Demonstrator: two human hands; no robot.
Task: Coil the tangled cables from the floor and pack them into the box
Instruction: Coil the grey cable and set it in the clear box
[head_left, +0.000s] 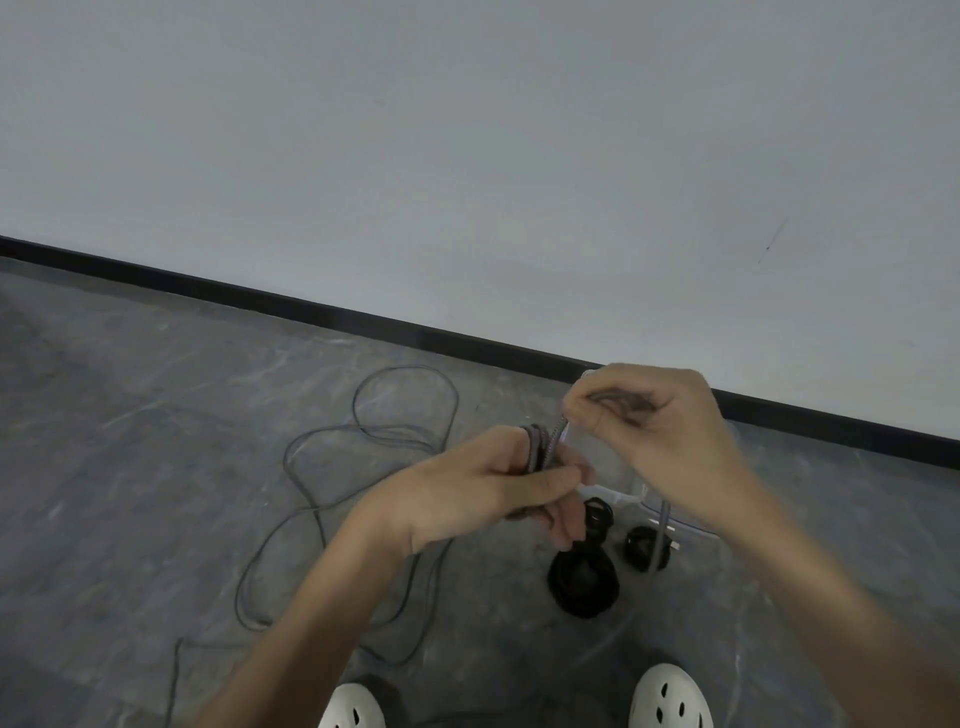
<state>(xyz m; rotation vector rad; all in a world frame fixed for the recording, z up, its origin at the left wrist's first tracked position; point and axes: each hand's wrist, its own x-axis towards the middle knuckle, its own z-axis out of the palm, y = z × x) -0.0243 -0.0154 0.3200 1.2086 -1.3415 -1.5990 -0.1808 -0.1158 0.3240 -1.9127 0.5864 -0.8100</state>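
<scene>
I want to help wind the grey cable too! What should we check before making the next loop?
1. Left hand pinches the grey coil: ok.
2. Right hand grips the strand feeding in: ok.
3. Loose cable on the floor free of knots: cannot tell, loops overlap.
4. Clear box close by: ok.
5. Black coils already packed inside: ok.
6. Shoes off the cable: cannot tell.

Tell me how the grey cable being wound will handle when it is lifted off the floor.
The grey cable looks floppy: it lies in loose, wandering loops on the floor. It probably bends easily, since the left hand holds tight turns. It seems light, as the right hand lifts a strand with a pinch of the fingers.
</scene>
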